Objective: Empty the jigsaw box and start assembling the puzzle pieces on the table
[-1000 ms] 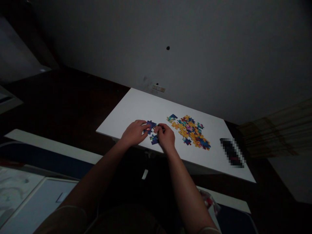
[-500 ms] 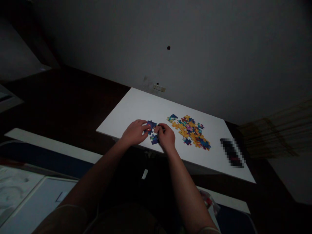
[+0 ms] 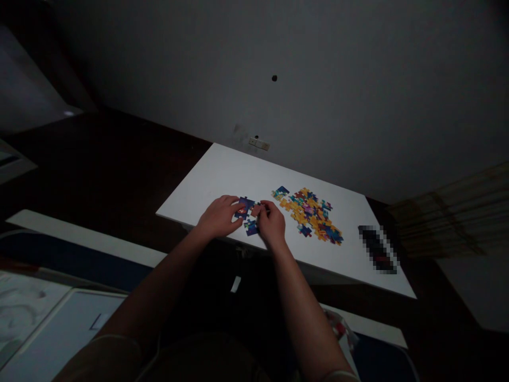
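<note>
On the white table, my left hand (image 3: 218, 216) lies with its fingers apart, the fingertips touching a dark blue and purple puzzle section (image 3: 247, 202). My right hand (image 3: 272, 224) is closed in a pinch on a brownish puzzle piece (image 3: 255, 209) at the right edge of that section. My fingers partly cover the piece, and I cannot tell whether it is locked in. Just below, between the hands, lies a blue-green puzzle piece (image 3: 250, 228). To the right spreads a pile of loose puzzle pieces (image 3: 314, 212), mostly yellow, blue and purple.
The white table (image 3: 191, 185) stands near a grey wall (image 3: 338, 106) with a socket (image 3: 259, 143). A blurred-out dark object (image 3: 377, 249) lies at the table's right end. Below me, a white-edged surface (image 3: 87, 239) runs along the left.
Both hands stay almost in place at the puzzle section. The brownish piece shows slightly more under my right fingers, and the whole view has shifted very slightly.
</note>
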Motion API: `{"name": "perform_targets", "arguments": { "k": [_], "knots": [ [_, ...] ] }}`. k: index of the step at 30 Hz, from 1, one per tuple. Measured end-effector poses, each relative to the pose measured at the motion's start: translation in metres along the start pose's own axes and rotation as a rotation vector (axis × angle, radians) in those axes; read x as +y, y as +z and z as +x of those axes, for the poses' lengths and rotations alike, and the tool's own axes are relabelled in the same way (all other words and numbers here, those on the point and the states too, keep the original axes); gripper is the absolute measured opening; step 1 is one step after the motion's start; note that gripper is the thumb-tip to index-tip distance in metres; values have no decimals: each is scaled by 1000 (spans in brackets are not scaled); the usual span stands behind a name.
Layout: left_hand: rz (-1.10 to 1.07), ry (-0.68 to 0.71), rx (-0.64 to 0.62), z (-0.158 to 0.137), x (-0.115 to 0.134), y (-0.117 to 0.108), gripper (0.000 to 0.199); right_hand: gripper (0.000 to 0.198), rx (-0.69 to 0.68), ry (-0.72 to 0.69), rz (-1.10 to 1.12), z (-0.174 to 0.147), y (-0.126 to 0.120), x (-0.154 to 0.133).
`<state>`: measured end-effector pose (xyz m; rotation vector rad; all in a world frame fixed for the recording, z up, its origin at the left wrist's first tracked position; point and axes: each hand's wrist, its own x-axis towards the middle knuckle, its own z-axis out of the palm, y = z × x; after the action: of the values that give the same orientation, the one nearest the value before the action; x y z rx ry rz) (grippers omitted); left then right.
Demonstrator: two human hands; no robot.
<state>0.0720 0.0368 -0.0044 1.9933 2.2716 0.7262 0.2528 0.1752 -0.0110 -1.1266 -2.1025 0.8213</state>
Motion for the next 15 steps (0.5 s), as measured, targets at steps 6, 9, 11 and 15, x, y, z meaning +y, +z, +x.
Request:
{"name": "perform_targets", "arguments": {
  "k": [6, 9, 11, 15],
  "knots": [
    [63, -117, 25, 1, -1, 3, 48, 43, 115, 20, 79, 1, 0, 5],
    [70, -129, 32, 1, -1, 4, 47, 44, 161, 12, 138, 2, 0, 7],
    [68, -125, 25, 2, -2, 4, 46, 46, 158, 15, 154, 2, 0, 8],
    [65, -117, 27, 2, -2, 4, 45, 48, 139, 43, 170, 2, 0, 6]
  ]
}}
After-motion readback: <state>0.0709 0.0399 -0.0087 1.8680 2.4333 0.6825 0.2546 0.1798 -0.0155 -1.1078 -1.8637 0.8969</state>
